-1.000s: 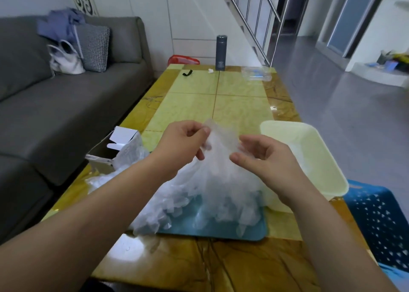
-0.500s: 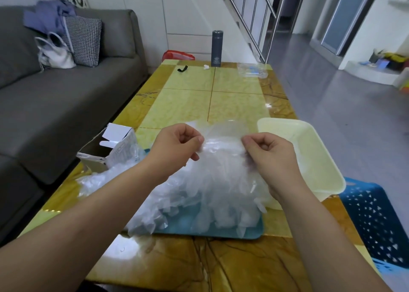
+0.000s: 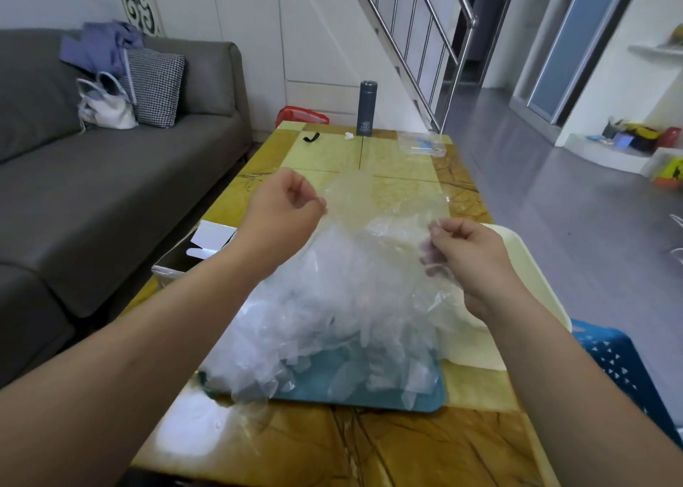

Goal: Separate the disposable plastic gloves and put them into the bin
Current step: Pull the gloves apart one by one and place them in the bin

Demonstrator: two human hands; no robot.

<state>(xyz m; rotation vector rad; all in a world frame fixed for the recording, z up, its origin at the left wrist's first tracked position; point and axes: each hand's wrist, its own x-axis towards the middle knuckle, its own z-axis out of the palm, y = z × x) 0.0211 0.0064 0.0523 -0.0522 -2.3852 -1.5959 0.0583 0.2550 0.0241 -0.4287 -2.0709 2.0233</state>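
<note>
A big heap of clear disposable plastic gloves (image 3: pixel 325 324) lies on a teal mat (image 3: pixel 369 394) at the near end of the table. Above the heap a single clear glove (image 3: pixel 369 209) is stretched between my hands. My left hand (image 3: pixel 284 209) pinches its left edge with thumb and forefinger. My right hand (image 3: pixel 465 250) pinches its right edge, and loose film hangs down below that hand. The cream plastic bin (image 3: pixel 532 272) stands on the table just right of the heap, partly hidden behind my right hand and forearm.
An open white cardboard box (image 3: pixel 196 250) sits left of the heap. At the table's far end are a dark flask (image 3: pixel 367 108), a clear packet (image 3: pixel 421 143) and a small black object (image 3: pixel 311 137). A grey sofa (image 3: pixel 111 191) runs along the left; a blue perforated stool (image 3: pixel 621 368) stands at the right.
My hands have moved apart and up, pulling one glove free of the heap and spreading it flat between them. The camera has tilted up a little.
</note>
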